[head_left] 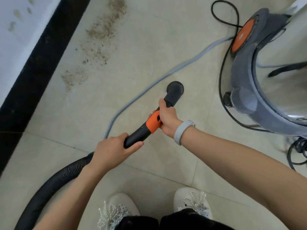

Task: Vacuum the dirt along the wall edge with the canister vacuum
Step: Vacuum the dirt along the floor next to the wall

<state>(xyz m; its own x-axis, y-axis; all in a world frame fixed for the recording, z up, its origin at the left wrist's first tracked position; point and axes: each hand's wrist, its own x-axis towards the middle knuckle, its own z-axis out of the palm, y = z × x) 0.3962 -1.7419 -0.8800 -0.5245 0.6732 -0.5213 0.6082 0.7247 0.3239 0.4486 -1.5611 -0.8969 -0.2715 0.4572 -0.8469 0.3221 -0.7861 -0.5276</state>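
Head view, left to right: black skirting (pixel 38 63) lines the wall; dirt (pixel 98 42) lies scattered just beside it, untouched. Left hand (pixel 114 151) grips the rigid black wand (pixel 137 136) where the ribbed hose (pixel 49 188) joins. Right hand (pixel 167 120) grips near the orange collar (pixel 153 122). Nozzle (pixel 175 90) sits well apart from the dirt. Canister vacuum (pixel 265 72) stands rightmost. Judgement: wand light and stiff, hose pliant and likely to drag; present two-handed hold suits.
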